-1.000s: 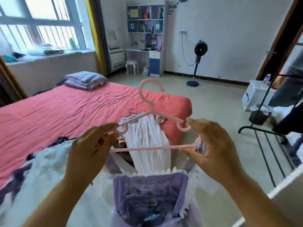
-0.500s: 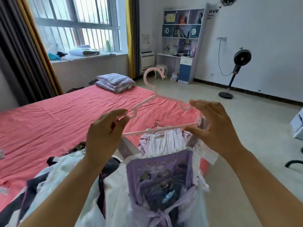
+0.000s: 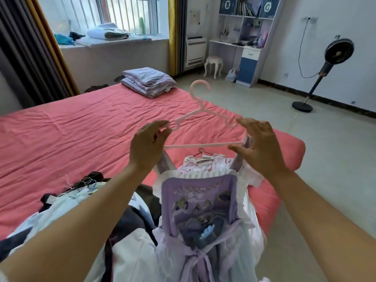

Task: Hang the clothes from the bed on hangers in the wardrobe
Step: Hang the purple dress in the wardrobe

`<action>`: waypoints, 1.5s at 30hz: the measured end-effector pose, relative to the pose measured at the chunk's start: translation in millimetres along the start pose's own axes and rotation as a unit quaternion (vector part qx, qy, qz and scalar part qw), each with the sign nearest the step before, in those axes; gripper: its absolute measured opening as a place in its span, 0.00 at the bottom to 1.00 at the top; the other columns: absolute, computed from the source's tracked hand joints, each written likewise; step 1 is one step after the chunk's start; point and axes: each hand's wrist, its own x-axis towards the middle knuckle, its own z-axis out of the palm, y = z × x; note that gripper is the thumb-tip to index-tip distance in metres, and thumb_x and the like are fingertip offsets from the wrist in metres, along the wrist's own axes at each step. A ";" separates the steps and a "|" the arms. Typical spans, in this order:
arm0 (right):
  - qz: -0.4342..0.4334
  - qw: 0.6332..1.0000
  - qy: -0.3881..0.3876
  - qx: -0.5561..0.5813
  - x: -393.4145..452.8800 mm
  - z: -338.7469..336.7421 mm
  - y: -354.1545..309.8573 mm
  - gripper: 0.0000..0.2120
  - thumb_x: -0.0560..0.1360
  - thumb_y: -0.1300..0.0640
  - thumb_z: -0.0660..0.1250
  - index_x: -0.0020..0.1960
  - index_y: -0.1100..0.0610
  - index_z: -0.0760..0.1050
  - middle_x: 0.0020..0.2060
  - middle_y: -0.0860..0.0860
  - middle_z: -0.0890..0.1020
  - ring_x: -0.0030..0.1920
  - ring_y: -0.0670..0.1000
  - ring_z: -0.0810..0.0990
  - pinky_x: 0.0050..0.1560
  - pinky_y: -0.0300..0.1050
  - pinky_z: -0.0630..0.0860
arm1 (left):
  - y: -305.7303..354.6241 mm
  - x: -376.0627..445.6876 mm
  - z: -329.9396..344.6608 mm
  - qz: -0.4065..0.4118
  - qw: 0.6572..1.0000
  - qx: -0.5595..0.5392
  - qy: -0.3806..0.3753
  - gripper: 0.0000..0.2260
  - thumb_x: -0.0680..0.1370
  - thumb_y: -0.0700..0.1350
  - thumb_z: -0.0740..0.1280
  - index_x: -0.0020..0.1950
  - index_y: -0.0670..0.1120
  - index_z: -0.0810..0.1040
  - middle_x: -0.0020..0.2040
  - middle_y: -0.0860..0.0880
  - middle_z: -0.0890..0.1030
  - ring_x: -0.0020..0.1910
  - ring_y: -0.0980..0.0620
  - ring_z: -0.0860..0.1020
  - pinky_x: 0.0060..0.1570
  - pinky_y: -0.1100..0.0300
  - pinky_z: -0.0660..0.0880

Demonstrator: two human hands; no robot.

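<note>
one red-sheeted bed (image 3: 81, 127) spans the room, clothes heaped at its near edge. over that heap hangs a purple dress (image 3: 201, 204), strapped on a pink hanger (image 3: 200, 117) whose ends the left hand (image 3: 147, 148) and right hand (image 3: 259, 147) each pinch.

I see a bed (image 3: 67, 135) with a wrinkled coral-red sheet. A folded lilac blanket (image 3: 148, 81) sits at its far end. At the near edge lies a heap of clothes (image 3: 85, 202), apparently with wire hangers (image 3: 85, 185) tangled among them.
</note>
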 end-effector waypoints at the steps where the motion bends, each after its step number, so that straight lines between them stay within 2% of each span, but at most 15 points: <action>1: 0.001 1.000 -0.009 0.004 10.8 13.0 14.5 0.35 0.61 0.51 0.79 0.64 0.60 0.73 0.57 0.58 0.79 0.57 0.61 0.75 0.57 0.51 0.69 | -9.6 12.4 13.1 -0.006 1.000 0.004 -0.003 0.14 0.74 0.51 0.65 0.56 0.48 0.81 0.49 0.48 0.82 0.46 0.47 0.78 0.46 0.55 0.73; 4: 0.012 0.999 -0.036 0.025 37.9 59.4 64.7 0.35 0.60 0.53 0.80 0.64 0.60 0.74 0.55 0.57 0.80 0.54 0.60 0.76 0.55 0.47 0.67 | -42.2 45.6 57.2 -0.030 0.999 0.023 -0.009 0.11 0.75 0.48 0.68 0.55 0.47 0.82 0.46 0.50 0.80 0.45 0.44 0.78 0.46 0.54 0.73; 7: 0.020 0.997 -0.056 0.049 61.1 116.5 118.8 0.34 0.58 0.54 0.81 0.62 0.60 0.75 0.53 0.57 0.81 0.51 0.60 0.77 0.52 0.49 0.70 | -78.9 80.5 111.0 -0.048 0.996 0.074 -0.012 0.14 0.73 0.54 0.65 0.54 0.49 0.82 0.41 0.52 0.76 0.43 0.45 0.76 0.46 0.50 0.74; 10: 0.033 0.994 -0.075 0.070 76.7 186.2 182.0 0.33 0.58 0.55 0.81 0.61 0.60 0.75 0.52 0.56 0.81 0.50 0.60 0.77 0.52 0.50 0.70 | -129.3 110.3 175.0 -0.081 0.988 0.133 -0.024 0.16 0.72 0.56 0.65 0.53 0.51 0.83 0.42 0.49 0.77 0.46 0.42 0.77 0.49 0.43 0.73; 13: 0.059 0.989 -0.103 0.087 82.5 254.6 232.4 0.33 0.58 0.55 0.81 0.61 0.59 0.76 0.51 0.55 0.81 0.49 0.61 0.77 0.49 0.52 0.72 | -177.8 123.8 227.7 -0.130 0.974 0.177 -0.057 0.11 0.75 0.51 0.68 0.55 0.51 0.82 0.44 0.47 0.78 0.50 0.41 0.76 0.52 0.45 0.72; 17: 0.072 0.983 -0.131 0.106 75.6 336.1 281.7 0.32 0.59 0.56 0.80 0.61 0.58 0.76 0.53 0.55 0.81 0.51 0.61 0.76 0.50 0.52 0.72 | -235.0 123.2 286.1 -0.216 0.947 0.218 -0.093 0.13 0.76 0.49 0.67 0.61 0.50 0.79 0.52 0.46 0.76 0.56 0.43 0.74 0.57 0.47 0.70; 21: 0.091 0.974 -0.161 0.130 52.4 402.3 318.1 0.32 0.59 0.57 0.80 0.62 0.58 0.76 0.53 0.55 0.81 0.52 0.61 0.76 0.53 0.52 0.71 | -283.6 105.3 331.6 -0.263 0.914 0.258 -0.168 0.23 0.77 0.48 0.66 0.71 0.49 0.68 0.67 0.45 0.69 0.63 0.43 0.71 0.63 0.51 0.67; 24: 0.122 0.965 -0.192 0.134 38.0 438.5 341.4 0.31 0.61 0.57 0.79 0.63 0.58 0.75 0.55 0.54 0.80 0.54 0.60 0.75 0.57 0.51 0.68 | -305.8 82.0 355.1 -0.256 0.892 0.307 -0.214 0.29 0.77 0.50 0.66 0.75 0.50 0.60 0.76 0.46 0.56 0.74 0.45 0.56 0.71 0.51 0.57; 26: 0.154 0.952 -0.229 0.130 31.1 458.8 356.0 0.30 0.65 0.58 0.76 0.65 0.58 0.72 0.58 0.55 0.77 0.59 0.60 0.72 0.60 0.49 0.65 | -317.8 63.3 366.5 -0.259 0.873 0.318 -0.263 0.31 0.77 0.53 0.65 0.77 0.51 0.56 0.78 0.50 0.50 0.76 0.48 0.51 0.73 0.50 0.55; 29: 0.174 0.914 -0.341 0.135 20.0 479.1 371.5 0.30 0.72 0.61 0.68 0.72 0.58 0.63 0.66 0.57 0.71 0.66 0.58 0.67 0.67 0.47 0.61 | -328.6 37.0 377.2 -0.309 0.822 0.331 -0.345 0.31 0.78 0.57 0.61 0.77 0.53 0.51 0.78 0.51 0.45 0.77 0.48 0.46 0.73 0.49 0.53; 31: 0.159 0.888 -0.416 0.112 13.3 483.3 378.4 0.28 0.74 0.61 0.65 0.72 0.55 0.62 0.66 0.56 0.72 0.67 0.56 0.68 0.64 0.45 0.64 | -333.8 25.0 381.5 -0.337 0.791 0.347 -0.375 0.30 0.79 0.58 0.58 0.78 0.52 0.50 0.78 0.49 0.46 0.77 0.48 0.47 0.73 0.49 0.53; 33: 0.156 0.883 -0.434 0.087 9.4 480.4 382.0 0.26 0.76 0.57 0.65 0.71 0.53 0.63 0.64 0.55 0.73 0.65 0.55 0.69 0.61 0.45 0.66 | -337.4 18.6 383.1 -0.354 0.776 0.349 -0.387 0.29 0.80 0.59 0.56 0.78 0.51 0.51 0.78 0.49 0.47 0.76 0.49 0.49 0.73 0.49 0.54; 36: 0.170 0.898 -0.394 0.101 10.8 470.5 383.0 0.25 0.76 0.54 0.66 0.71 0.56 0.65 0.66 0.54 0.73 0.67 0.55 0.69 0.64 0.45 0.64 | -334.8 21.1 380.2 -0.347 0.781 0.341 -0.392 0.29 0.80 0.58 0.56 0.77 0.50 0.53 0.78 0.49 0.49 0.76 0.49 0.52 0.72 0.51 0.57; 39: 0.176 0.915 -0.341 0.125 15.8 447.8 376.9 0.24 0.75 0.56 0.68 0.68 0.59 0.68 0.65 0.55 0.74 0.67 0.55 0.69 0.65 0.45 0.62 | -322.1 29.2 373.9 -0.338 0.811 0.313 -0.361 0.26 0.80 0.55 0.59 0.76 0.49 0.59 0.77 0.49 0.54 0.75 0.50 0.56 0.71 0.55 0.58; 45: 0.207 0.926 -0.263 0.175 7.3 367.3 339.2 0.15 0.74 0.58 0.69 0.59 0.61 0.76 0.55 0.55 0.79 0.55 0.54 0.77 0.52 0.41 0.68 | -268.0 34.7 344.5 -0.313 0.834 0.269 -0.365 0.21 0.79 0.56 0.61 0.70 0.50 0.69 0.71 0.51 0.69 0.67 0.52 0.69 0.65 0.54 0.67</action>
